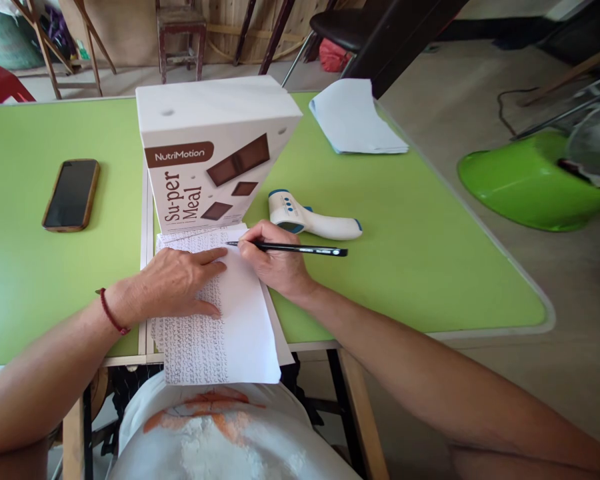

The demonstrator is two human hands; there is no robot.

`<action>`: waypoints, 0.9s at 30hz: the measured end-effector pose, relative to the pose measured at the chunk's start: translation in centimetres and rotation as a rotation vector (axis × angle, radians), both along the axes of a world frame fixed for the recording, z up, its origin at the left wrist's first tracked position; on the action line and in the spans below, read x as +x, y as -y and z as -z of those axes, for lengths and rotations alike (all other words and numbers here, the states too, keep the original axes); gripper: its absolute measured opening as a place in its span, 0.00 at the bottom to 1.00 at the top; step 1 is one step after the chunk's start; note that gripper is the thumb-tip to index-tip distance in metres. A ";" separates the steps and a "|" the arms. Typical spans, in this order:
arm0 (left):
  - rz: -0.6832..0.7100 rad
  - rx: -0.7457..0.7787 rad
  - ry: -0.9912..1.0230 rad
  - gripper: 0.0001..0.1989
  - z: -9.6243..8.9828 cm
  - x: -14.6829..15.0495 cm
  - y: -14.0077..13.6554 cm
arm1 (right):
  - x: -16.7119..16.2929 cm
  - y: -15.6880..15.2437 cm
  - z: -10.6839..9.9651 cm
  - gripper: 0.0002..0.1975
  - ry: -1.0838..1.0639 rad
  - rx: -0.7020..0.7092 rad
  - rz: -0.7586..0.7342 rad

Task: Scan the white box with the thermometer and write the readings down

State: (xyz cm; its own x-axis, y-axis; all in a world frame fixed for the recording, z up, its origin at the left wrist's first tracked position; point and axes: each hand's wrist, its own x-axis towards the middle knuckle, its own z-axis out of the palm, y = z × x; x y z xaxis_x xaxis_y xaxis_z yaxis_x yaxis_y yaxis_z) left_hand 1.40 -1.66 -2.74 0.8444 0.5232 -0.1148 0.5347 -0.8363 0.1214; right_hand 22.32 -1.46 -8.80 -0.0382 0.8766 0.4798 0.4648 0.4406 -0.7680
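A black pen point(305, 249) is pinched in my right hand point(279, 259), its tip at the upper part of a white sheet of paper point(247, 320). Rows of handwriting cover the sheet's left portion, while its right portion is blank. My left hand point(185, 280) lies flat on the written part with its fingers stretched out, pressing on the paper. More paper shows underneath, and the near edge of the sheet hangs past the table edge. Just beyond both hands stands a white NutriMotion box point(205, 167). A white and blue infrared thermometer point(313, 217) lies beyond my right hand.
The green table point(410, 267) carries a phone point(71, 195) at the left and a stack of white paper point(355, 117) at the far right. A green plastic stool or tub point(525, 183) is on the floor to the right. A wooden stool point(181, 33) stands behind the table.
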 end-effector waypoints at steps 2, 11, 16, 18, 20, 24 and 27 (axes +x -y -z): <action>-0.002 -0.002 0.005 0.29 0.0 0.0 0.0 | 0.0 0.0 -0.1 0.06 -0.008 -0.001 0.005; -0.002 0.003 -0.018 0.30 -0.2 0.1 0.0 | 0.1 0.0 0.0 0.05 0.022 -0.005 -0.027; -0.002 -0.003 -0.014 0.30 -0.1 -0.1 0.0 | 0.1 0.0 0.0 0.05 0.015 -0.016 -0.028; -0.005 -0.006 -0.006 0.30 -0.1 -0.1 0.0 | 0.1 0.1 0.0 0.05 -0.012 -0.011 -0.017; -0.011 -0.010 0.003 0.30 -0.1 -0.1 0.0 | 0.1 0.1 -0.1 0.05 -0.033 -0.007 0.006; -0.006 -0.014 0.009 0.30 -0.1 0.0 0.0 | 0.1 0.1 -0.1 0.05 -0.023 -0.036 0.041; -0.001 -0.013 0.035 0.29 -0.1 0.0 0.0 | 0.1 0.1 -0.1 0.05 -0.003 -0.064 0.052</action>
State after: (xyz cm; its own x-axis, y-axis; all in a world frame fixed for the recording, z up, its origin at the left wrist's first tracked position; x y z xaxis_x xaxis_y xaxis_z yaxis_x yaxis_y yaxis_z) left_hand 1.40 -1.68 -2.63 0.8476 0.5225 -0.0923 0.5306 -0.8342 0.1505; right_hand 22.42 -1.58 -8.69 0.0100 0.9061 0.4230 0.4836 0.3659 -0.7952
